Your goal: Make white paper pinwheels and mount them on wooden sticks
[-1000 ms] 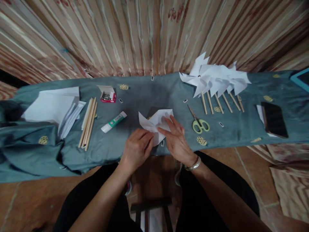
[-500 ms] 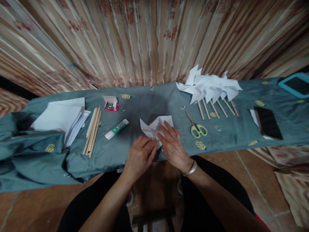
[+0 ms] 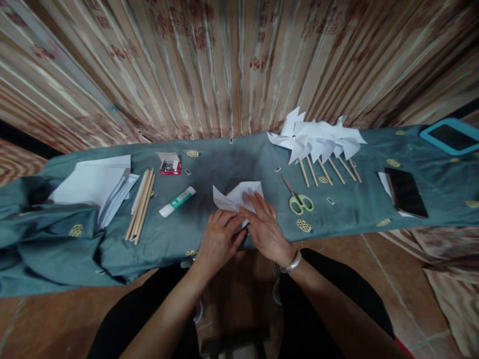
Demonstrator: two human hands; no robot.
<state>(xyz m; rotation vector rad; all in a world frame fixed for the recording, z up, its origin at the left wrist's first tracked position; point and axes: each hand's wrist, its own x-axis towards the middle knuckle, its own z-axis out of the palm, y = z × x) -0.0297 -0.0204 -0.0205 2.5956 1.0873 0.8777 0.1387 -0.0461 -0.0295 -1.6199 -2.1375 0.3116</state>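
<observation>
A cut and partly folded white paper (image 3: 230,199) lies at the table's near edge, one pointed flap standing up at its left. My left hand (image 3: 220,234) is closed on the paper's near side with curled fingers. Across the right part of the sheet, my right hand (image 3: 265,230) lies with its fingers stretched out, pressing on the paper. The two hands' fingertips meet near the middle, hiding the near corner. Left of the hands rests a glue stick (image 3: 177,201); to the right lie scissors (image 3: 297,197) with green handles.
White paper pinwheels (image 3: 322,139) on wooden sticks lie overlapped at the back right. A phone (image 3: 406,192) and a blue-framed tablet (image 3: 452,135) are farther right. Leftward are wooden sticks (image 3: 140,207), a small red box (image 3: 169,164) of metal pieces and stacked white paper (image 3: 90,182).
Both hands stay on the paper; my right hand has slid slightly nearer and toward the left hand. The whole view has shifted a little.
</observation>
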